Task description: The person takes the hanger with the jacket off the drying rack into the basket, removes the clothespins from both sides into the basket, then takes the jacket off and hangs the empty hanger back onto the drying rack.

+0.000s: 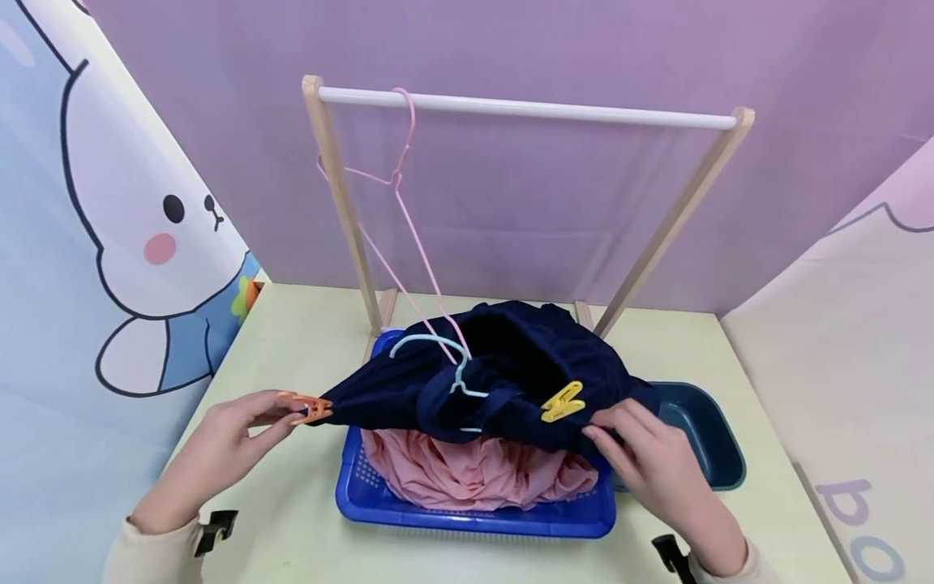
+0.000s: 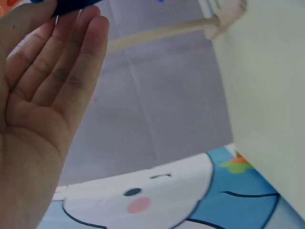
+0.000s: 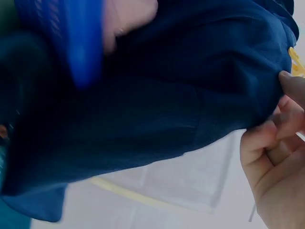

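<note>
A navy garment (image 1: 584,349) is spread over a blue basket (image 1: 477,523). At its left end an orange clothespin (image 1: 315,408) grips the cloth, and my left hand (image 1: 226,442) pinches that clothespin between thumb and fingers. On the right, my right hand (image 1: 657,462) pinches the garment's near edge beside a yellow clothespin (image 1: 563,401) clipped to it. A light blue hanger (image 1: 430,339) pokes out of the neck opening; most of it is hidden in the cloth. The left wrist view shows only a corner of navy cloth (image 2: 71,5) at the fingertips.
Pink cloth (image 1: 474,470) lies in the basket under the garment. Behind stands a wooden rack with a white rail (image 1: 547,108), and a pink hanger (image 1: 418,235) hangs at its left. A dark green basin (image 1: 704,430) sits to the right, partly covered.
</note>
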### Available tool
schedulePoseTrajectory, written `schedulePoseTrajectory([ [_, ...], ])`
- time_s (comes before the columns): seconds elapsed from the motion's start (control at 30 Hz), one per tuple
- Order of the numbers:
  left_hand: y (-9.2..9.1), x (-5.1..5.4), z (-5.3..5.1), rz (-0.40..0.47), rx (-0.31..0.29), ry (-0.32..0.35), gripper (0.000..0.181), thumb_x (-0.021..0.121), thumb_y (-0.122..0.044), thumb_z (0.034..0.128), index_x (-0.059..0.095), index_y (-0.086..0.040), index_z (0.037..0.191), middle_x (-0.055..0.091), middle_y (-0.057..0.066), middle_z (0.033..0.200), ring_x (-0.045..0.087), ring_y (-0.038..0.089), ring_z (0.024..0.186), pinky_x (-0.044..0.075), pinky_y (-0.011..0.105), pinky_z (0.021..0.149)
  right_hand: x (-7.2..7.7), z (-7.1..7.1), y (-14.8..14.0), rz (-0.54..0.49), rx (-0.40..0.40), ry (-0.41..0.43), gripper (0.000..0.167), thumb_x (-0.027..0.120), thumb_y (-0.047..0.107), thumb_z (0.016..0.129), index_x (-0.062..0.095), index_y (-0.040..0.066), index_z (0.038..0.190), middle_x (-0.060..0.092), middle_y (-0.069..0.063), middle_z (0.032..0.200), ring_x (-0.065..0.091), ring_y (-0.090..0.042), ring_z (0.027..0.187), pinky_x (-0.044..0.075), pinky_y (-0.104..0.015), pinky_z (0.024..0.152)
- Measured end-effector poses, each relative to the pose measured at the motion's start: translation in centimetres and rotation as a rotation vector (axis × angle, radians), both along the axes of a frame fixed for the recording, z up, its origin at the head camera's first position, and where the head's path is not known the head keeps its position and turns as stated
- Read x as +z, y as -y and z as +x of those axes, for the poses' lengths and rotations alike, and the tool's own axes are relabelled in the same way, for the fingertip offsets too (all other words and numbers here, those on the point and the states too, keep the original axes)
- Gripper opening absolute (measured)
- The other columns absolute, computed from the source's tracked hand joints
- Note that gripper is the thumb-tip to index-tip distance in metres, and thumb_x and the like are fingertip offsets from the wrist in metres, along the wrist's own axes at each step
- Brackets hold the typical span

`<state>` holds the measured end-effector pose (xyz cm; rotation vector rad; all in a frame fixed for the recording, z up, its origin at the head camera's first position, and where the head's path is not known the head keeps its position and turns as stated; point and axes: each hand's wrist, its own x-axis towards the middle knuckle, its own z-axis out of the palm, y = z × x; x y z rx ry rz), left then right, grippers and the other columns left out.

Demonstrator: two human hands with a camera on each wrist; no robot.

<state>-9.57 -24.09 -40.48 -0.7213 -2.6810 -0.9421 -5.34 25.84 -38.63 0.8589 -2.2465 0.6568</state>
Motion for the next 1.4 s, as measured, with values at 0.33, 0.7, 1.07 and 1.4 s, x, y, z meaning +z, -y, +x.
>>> schedulePoseTrajectory([
  [0.33, 0.2, -2.1, 0.1, 0.013, -0.056, 0.187, 0.021, 0.075, -0.003, 0.0894, 0.072, -0.022, 0.099, 0.07, -0.01, 0.099, 0.067, 0.003, 0.085, 0.059, 0.027, 0.071, -2.0, 0.9, -0.6, 0.077, 0.018, 0.265, 0.005, 0.069, 0.025, 0.097, 0.065, 0.022, 0.095, 0.06, 0.017, 0.092, 0.05, 0.004, 0.065, 0.044, -0.012, 0.056],
  [0.7, -0.5, -1.6, -0.2, -0.017, -0.062, 0.259, 0.015, 0.073, -0.013, 0.0934, 0.07, -0.027, 0.098, 0.068, -0.018, 0.096, 0.067, 0.004, 0.088, 0.059, 0.034, 0.077, -2.9, 0.5, -1.5, 0.136, 0.022, 0.348, 0.009, 0.072, 0.022, 0.095, 0.065, 0.029, 0.094, 0.058, 0.022, 0.088, 0.049, 0.005, 0.069, 0.042, -0.011, 0.06],
  [1.07, -0.7, -2.2, -0.5, 0.038, -0.064, 0.236, 0.018, 0.075, -0.011, 0.0915, 0.074, -0.027, 0.1, 0.069, -0.018, 0.097, 0.065, 0.006, 0.087, 0.058, 0.028, 0.073, -2.5, 0.2, -1.9, 0.13, 0.027, 0.387, 0.004, 0.071, 0.025, 0.096, 0.068, 0.026, 0.093, 0.06, 0.021, 0.089, 0.049, 0.004, 0.069, 0.042, -0.011, 0.059],
  [1.4, -0.6, -2.0, -0.7, 0.017, -0.057, 0.269, 0.019, 0.076, -0.011, 0.0901, 0.075, -0.027, 0.1, 0.069, -0.018, 0.096, 0.064, 0.006, 0.089, 0.058, 0.028, 0.075, -1.0, -0.6, -2.0, -0.028, -0.043, 0.273, 0.033, 0.077, 0.027, 0.09, 0.074, 0.01, 0.117, 0.053, -0.016, 0.141, 0.043, -0.035, 0.127, 0.034, -0.027, 0.103],
])
